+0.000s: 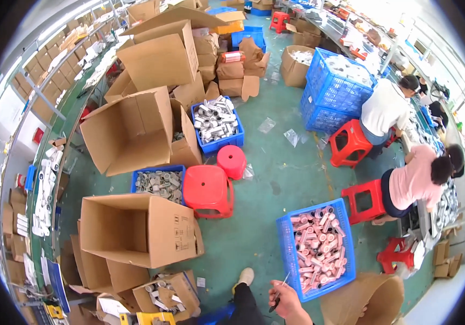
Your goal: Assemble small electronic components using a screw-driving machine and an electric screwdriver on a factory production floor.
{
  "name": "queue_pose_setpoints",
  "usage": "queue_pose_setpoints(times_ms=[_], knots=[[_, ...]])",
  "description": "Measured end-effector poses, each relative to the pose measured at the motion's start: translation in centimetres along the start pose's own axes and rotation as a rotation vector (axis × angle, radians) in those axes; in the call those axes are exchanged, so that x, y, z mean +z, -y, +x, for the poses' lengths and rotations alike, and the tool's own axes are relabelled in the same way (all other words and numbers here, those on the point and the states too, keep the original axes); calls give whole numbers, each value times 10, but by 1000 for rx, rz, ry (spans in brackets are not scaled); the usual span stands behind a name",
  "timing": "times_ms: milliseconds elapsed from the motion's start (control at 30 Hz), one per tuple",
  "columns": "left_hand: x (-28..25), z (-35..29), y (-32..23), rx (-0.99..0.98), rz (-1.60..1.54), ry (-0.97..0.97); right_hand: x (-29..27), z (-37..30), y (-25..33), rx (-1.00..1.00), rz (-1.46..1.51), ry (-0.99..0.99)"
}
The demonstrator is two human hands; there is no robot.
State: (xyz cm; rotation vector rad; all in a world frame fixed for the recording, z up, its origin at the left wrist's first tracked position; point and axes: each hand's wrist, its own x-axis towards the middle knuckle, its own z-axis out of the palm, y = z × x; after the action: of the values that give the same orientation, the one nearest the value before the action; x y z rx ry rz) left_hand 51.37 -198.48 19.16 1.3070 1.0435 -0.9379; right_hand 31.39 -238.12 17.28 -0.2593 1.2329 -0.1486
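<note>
My left hand (288,304) is closed around a thin tool (274,309) with a dark handle and a slim metal shaft, perhaps a screwdriver. Just beyond it lies a blue crate (282,246) full of pink-and-white plastic parts (320,246), some with dark round ends. At the lower right an open brown cardboard box (346,299) overlaps the crate's near corner. Fingertips of my right hand (363,311) show over this box's edge, and the rest of that hand is hidden. My shoe (246,276) stands on the green floor to the left of the crate.
Large open cartons (116,230) fill the left side. Red stools (205,189) stand beside blue crates of grey and white parts (216,120). On the right, two people (414,176) sit on red stools at a workbench, near stacked blue crates (332,89). Plastic bags (291,137) lie on the floor.
</note>
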Motion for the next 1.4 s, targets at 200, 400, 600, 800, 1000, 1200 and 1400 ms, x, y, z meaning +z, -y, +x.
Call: queue_pose_setpoints(times_ms=[200,400,600,800,1000,1200,1400], knots=[[145,-90,-23,-48,118,-26,6,-33,140,-221,-65,101],[253,-27,-69,-337,381,74,38,-117,269,-1038,-220,-68],[379,16,-115,-223,456,80,66,-152,362,-1623,-6,58],[539,99,-173,-237,497,143,75,-48,443,-1257,-167,-133],[752,96,-251,-204,643,192,128,83,554,-859,-282,-115],[984,125,-331,-178,400,537,193,165,714,-739,-322,-83],[1188,47,-419,383,674,438,293,280,915,-718,-485,110]])
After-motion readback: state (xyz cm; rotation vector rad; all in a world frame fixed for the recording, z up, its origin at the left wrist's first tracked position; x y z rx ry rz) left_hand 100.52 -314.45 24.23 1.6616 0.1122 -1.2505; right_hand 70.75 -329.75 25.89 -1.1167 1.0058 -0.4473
